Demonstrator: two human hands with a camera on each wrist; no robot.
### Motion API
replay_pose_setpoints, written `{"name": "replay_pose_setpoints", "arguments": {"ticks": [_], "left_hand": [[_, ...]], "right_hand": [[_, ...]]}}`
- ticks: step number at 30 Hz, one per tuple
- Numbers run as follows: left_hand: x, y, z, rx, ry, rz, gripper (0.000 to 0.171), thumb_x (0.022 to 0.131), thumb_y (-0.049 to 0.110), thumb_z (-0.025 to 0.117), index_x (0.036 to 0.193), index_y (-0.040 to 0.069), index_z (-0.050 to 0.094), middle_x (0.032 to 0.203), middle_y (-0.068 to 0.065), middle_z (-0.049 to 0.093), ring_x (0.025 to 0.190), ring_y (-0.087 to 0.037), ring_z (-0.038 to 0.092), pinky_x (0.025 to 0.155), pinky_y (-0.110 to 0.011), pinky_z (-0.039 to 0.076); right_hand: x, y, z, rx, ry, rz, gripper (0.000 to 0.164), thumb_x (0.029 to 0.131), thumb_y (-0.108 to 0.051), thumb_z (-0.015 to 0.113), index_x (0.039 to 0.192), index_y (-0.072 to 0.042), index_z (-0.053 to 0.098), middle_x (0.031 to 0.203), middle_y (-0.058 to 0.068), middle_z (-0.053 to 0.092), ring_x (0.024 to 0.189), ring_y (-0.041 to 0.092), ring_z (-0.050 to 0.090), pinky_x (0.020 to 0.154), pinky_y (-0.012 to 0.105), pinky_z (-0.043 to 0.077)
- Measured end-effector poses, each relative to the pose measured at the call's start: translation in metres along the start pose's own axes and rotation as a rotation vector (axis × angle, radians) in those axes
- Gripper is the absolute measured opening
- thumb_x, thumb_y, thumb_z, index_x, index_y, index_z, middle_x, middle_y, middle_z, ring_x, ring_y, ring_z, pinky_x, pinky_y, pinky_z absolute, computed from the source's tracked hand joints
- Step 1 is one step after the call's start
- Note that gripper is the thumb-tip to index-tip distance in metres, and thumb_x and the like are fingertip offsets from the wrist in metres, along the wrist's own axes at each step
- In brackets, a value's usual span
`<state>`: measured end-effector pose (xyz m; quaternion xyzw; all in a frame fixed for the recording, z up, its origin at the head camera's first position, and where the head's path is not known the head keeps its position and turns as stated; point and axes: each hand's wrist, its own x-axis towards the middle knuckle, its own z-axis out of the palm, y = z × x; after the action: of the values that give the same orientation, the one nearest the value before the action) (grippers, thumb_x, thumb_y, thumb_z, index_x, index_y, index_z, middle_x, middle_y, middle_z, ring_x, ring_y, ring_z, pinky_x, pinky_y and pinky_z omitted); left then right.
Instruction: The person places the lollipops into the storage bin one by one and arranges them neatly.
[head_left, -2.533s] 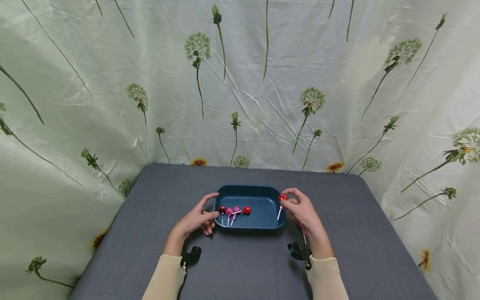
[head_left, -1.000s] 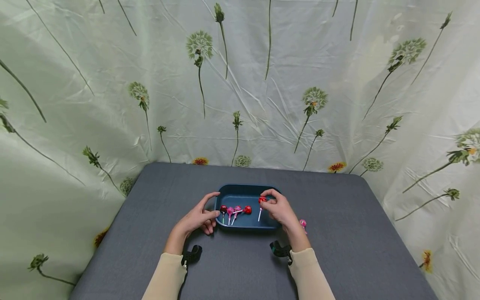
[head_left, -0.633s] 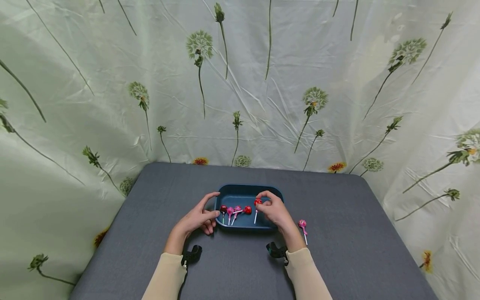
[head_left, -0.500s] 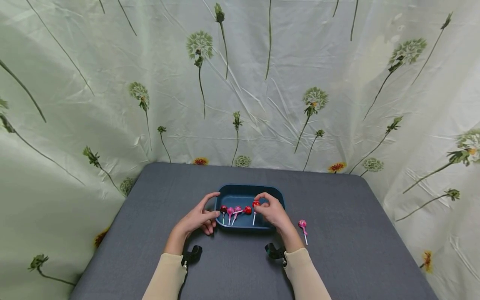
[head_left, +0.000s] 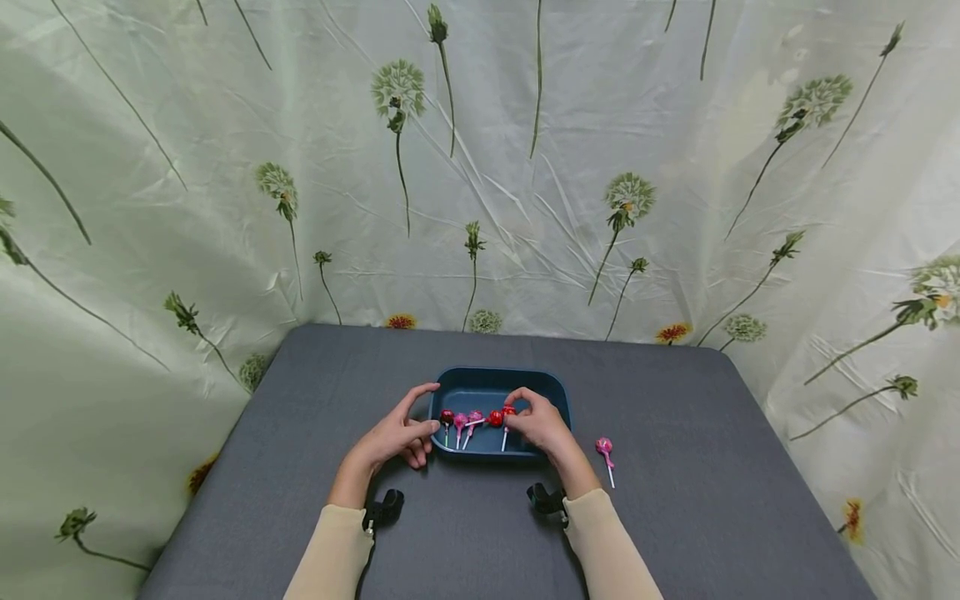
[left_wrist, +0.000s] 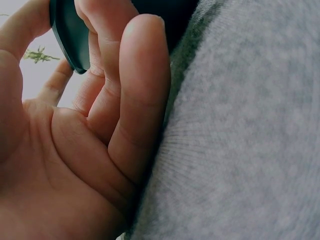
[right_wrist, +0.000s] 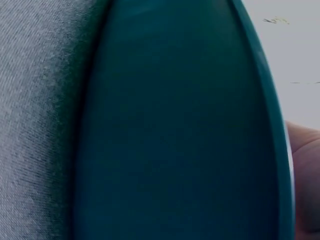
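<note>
A dark blue rectangular tray (head_left: pixel 480 397) sits on the table. My left hand (head_left: pixel 393 437) holds its left end, thumb on the rim and index finger at the far corner; the left wrist view shows the other fingers bent beside the tray wall (left_wrist: pixel 72 42). Inside the tray, my right hand (head_left: pixel 542 425) pinches a red lollipop (head_left: pixel 508 410) by its head, the white stick pointing toward me. Left of it lie a red lollipop (head_left: pixel 495 418), two pink lollipops (head_left: pixel 461 422) and a dark red lollipop (head_left: pixel 447 417). The tray wall (right_wrist: pixel 175 125) hides most of the right hand in its wrist view.
One pink lollipop (head_left: pixel 603 447) lies on the grey cloth-covered table (head_left: pixel 690 475), right of the tray. Behind and at both sides hangs a pale curtain (head_left: pixel 525 208) with a dandelion print. A black wrist strap (head_left: pixel 386 510) is on each arm.
My right hand has carried the red lollipop leftward from the tray's right edge and lowered it beside the other red one. The pink lollipop on the table has come into view. The left hand stays put.
</note>
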<state>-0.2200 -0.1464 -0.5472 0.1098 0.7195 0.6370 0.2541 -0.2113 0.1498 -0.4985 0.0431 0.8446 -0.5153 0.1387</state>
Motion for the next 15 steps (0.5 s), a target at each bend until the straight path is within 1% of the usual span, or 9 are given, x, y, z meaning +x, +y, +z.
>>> {"name": "replay_pose_setpoints", "arguments": {"ticks": [4,8,15], "left_hand": [[0.0004,0.0001,0.0004,0.003,0.003,-0.001,0.076,0.104,0.030,0.069,0.164,0.041,0.023,0.075,-0.004,0.069,0.054,-0.015,0.066,0.056,-0.033,0.060],[0.0007,-0.0001,0.0005,0.005,0.004,-0.005,0.076,0.104,0.030,0.069,0.164,0.041,0.023,0.074,-0.004,0.069,0.054,-0.015,0.066,0.056,-0.033,0.060],[0.0010,-0.0008,0.0004,0.012,0.012,-0.009,0.077,0.104,0.030,0.070,0.164,0.040,0.023,0.075,-0.004,0.069,0.054,-0.016,0.066,0.056,-0.033,0.060]], "right_hand": [[0.0006,-0.0002,0.0027,-0.030,-0.008,0.007,0.021,0.098,-0.009,0.071,0.118,-0.011,0.066,0.070,0.003,0.064,0.052,0.012,0.045,0.054,0.024,0.042],[0.0014,0.0007,0.0047,-0.065,-0.013,0.001,0.020,0.097,-0.010,0.071,0.116,-0.011,0.066,0.070,0.003,0.065,0.053,0.012,0.046,0.054,0.024,0.041],[0.0044,0.0027,0.0077,-0.189,0.012,-0.037,0.019,0.095,-0.012,0.073,0.113,-0.013,0.068,0.071,0.000,0.067,0.056,0.013,0.049,0.054,0.026,0.041]]}}
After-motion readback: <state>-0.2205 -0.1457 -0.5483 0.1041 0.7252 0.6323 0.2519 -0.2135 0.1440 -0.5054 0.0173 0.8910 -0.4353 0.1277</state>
